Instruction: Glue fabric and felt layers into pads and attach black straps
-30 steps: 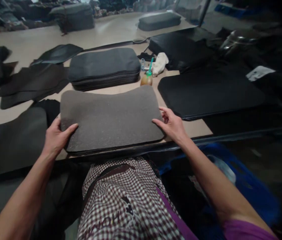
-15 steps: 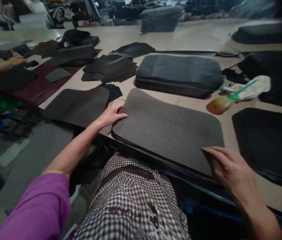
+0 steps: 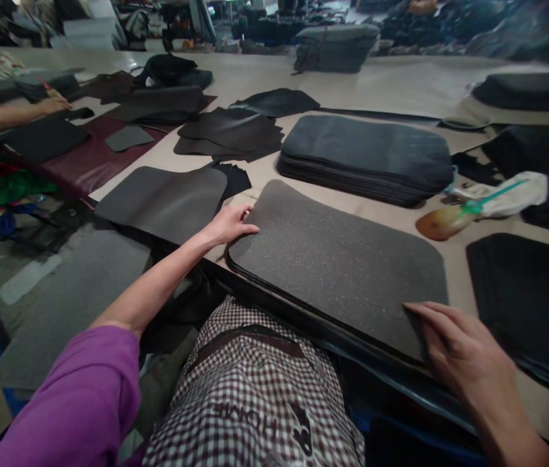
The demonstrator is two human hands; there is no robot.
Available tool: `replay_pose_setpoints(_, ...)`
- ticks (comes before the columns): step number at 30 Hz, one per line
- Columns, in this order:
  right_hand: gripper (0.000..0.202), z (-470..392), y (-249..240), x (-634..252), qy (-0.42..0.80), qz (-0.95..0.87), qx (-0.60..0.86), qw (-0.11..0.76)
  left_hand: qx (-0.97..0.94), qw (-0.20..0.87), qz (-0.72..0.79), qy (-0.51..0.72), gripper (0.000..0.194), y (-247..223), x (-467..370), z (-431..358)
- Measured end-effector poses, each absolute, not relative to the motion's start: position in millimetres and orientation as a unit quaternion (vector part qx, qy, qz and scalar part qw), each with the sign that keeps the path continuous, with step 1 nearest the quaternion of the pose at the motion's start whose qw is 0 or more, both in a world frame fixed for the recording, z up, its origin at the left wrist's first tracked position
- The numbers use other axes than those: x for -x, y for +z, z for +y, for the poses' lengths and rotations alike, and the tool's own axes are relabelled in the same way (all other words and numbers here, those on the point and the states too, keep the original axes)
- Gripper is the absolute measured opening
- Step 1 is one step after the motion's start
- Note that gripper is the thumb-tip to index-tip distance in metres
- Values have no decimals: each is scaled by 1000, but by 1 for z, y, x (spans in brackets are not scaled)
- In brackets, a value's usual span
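Observation:
A dark grey panel with rounded corners lies on top of a low stack at the table's front edge. My left hand rests at the panel's left end, thumb and fingers apart, with the thumb over its edge. At the right end my right hand has its thumb and fingers pressed together on the panel's near right corner. A second smooth dark panel lies to the left, close beyond my left forearm. Behind the speckled panel stands a thick stack of black panels.
A bottle of amber liquid lies beside a pale cloth at the right. Another black stack is at the far right. Irregular dark pieces lie further back. Another person's hand holds a thin red tool at the far left.
The whole view has shifted, so the table's things appear slightly further right and lower. Both hands keep nearly the same places on the panel. The other person's hand has moved a little.

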State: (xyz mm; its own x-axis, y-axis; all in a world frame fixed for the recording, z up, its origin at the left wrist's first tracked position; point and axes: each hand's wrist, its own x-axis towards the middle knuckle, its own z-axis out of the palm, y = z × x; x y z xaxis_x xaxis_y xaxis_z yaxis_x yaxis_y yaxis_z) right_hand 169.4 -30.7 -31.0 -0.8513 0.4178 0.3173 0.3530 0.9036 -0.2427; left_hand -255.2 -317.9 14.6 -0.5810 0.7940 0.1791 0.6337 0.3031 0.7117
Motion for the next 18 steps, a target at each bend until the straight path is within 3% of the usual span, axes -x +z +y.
replay_pose_setpoints(7,30,-20,-44,-172,34,-963,160,214,-421,140,798,408,33,25,258,-312)
replay_pose_setpoints(18,33,-17,-45,-172,-27,-966,107,234,-426,107,835,332,38,23,246,-320)
